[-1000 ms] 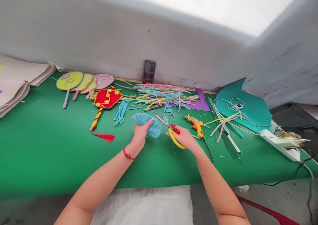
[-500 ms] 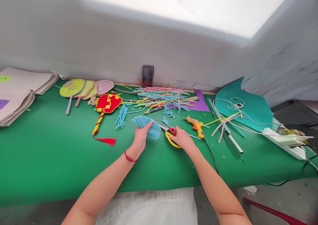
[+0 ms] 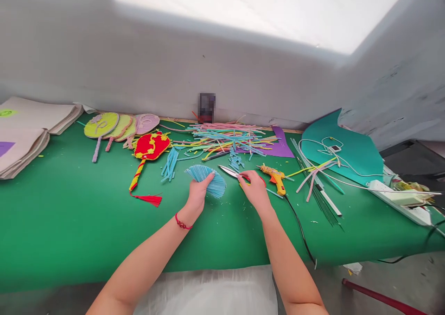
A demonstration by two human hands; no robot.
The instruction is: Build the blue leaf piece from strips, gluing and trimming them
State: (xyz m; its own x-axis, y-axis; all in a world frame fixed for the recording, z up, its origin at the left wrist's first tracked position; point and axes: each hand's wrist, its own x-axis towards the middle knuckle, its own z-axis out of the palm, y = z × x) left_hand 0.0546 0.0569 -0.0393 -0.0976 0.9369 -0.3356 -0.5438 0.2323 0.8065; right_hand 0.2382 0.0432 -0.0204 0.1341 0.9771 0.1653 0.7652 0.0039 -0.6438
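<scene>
My left hand (image 3: 199, 190) grips a rounded blue panel (image 3: 214, 183) faced with side-by-side pipe cleaner strips, thumb on top. To its right, my right hand (image 3: 253, 185) is closed on a pair of scissors (image 3: 229, 171); the blades point left and look shut, apart from the panel. Red and yellow handles are mostly covered by the fingers. Short blue pipe cleaner pieces (image 3: 235, 159) lie just beyond the scissors. A bundle of longer cut blue pieces (image 3: 169, 164) rests left of the panel.
A pile of coloured pipe cleaners (image 3: 225, 136) lies at the back. A yellow glue gun (image 3: 276, 179) with a black cord sits at right, near a power strip (image 3: 399, 202). A red fan (image 3: 152, 146) with tassel and several pastel fans (image 3: 101, 125) are at left.
The scissors have come away from the panel's edge, and their blades have swung to lie flatter. My right hand has shifted its hold toward the pivot. The left hand has barely moved.
</scene>
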